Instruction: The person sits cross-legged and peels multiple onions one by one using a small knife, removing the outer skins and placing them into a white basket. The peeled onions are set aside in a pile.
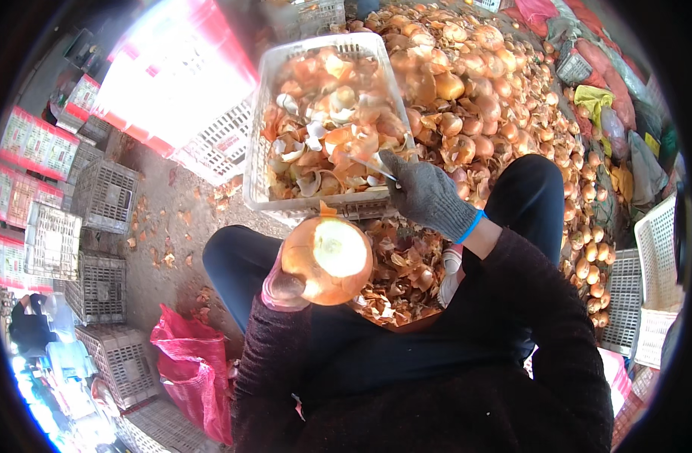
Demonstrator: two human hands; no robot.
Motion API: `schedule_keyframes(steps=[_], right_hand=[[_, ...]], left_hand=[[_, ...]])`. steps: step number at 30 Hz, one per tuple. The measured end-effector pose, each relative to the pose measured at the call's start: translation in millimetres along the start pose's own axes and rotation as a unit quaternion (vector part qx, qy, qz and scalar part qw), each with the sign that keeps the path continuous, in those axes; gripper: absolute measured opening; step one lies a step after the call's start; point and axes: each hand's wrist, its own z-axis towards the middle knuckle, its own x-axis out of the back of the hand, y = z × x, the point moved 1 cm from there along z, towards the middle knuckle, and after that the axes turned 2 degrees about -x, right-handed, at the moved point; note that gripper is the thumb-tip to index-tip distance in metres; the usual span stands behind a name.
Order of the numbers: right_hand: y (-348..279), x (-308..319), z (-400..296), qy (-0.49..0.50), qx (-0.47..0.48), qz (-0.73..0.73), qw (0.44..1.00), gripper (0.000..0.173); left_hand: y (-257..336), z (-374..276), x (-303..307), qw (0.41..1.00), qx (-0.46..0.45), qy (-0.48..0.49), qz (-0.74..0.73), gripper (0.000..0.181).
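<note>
My left hand (285, 287), in a pinkish glove, grips a large yellow onion (298, 266) from below and the side. A pale round patch, brightly lit, shows on the onion's upward face, and a scrap of dry skin sticks up from its far edge. In a grey knit glove with a blue cuff, my right hand (431, 195) is closed around a small knife (374, 168), whose thin blade points left over the crate. That white plastic crate (255, 164) stands just beyond both hands, filled with onion skins and trimmings (329, 133). The knife's handle is mostly hidden.
A large heap of onions (487, 107) spreads behind and right of the crate. Loose skins (408, 266) cover the ground between my legs. A pink mesh sack (196, 368) lies at left, near stacked plastic crates (105, 195). More crates (657, 249) stand at far right.
</note>
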Motion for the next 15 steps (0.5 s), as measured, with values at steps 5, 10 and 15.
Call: schedule_keyframes(steps=[5, 10, 15], right_hand=[[-7.6, -4.4, -3.1, -0.107, -0.055, 0.484, 0.867, 0.037], [-47.7, 15.7, -20.5, -0.162, -0.099, 0.598, 0.779, 0.044], [-77.8, 2.6, -30.5, -0.034, 0.004, 0.556, 0.831, 0.051]], left_hand=[[6.2, 19.3, 30.3, 0.985, -0.026, -0.169, -0.017, 0.09], [14.3, 13.2, -9.1, 0.979, -0.179, 0.09, -0.024, 0.089], [25.1, 18.3, -30.6, 0.963, -0.217, 0.155, 0.05, 0.106]])
